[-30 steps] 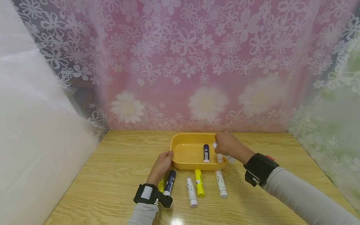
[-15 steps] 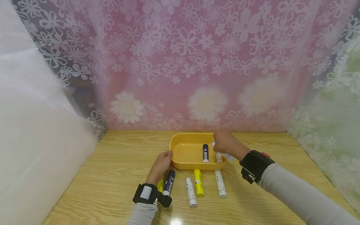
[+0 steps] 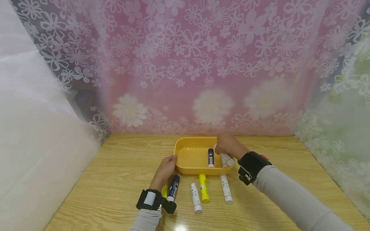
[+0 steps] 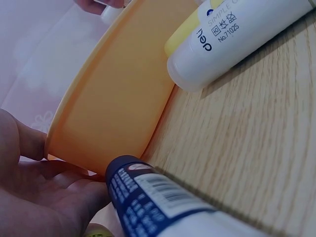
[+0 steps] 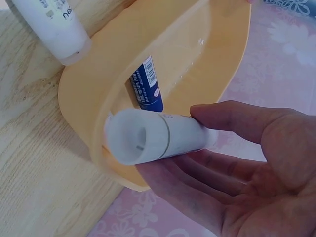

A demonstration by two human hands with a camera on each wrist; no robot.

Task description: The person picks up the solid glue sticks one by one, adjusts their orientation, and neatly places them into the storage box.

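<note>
My left hand [image 3: 166,167] grips the left end of a yellow plastic tray [image 3: 189,157], thumb over the rim and fingers against the outer wall. Above the tray's right end, my right hand [image 3: 231,146] holds a white glue stick [image 5: 165,136] between thumb and fingers. Its hollow base end points toward the camera in the right wrist view. Inside the tray lies a navy glue stick [image 3: 211,158]. Beside it is another white glue stick [image 3: 224,163], partly hidden by the held one.
In front of the tray lie a white glue stick [image 3: 196,198], a yellow glue stick [image 3: 204,188] and a second white one [image 3: 226,189]. A navy glue stick [image 3: 173,188] and a partly hidden yellow one [image 3: 164,191] lie by my left wrist. A flowered curtain [image 3: 179,80] hangs behind the table.
My right hand has moved left and slightly inward over the tray, bringing the white glue stick from across the right rim to above the tray's inside. My left hand stays on the rim.
</note>
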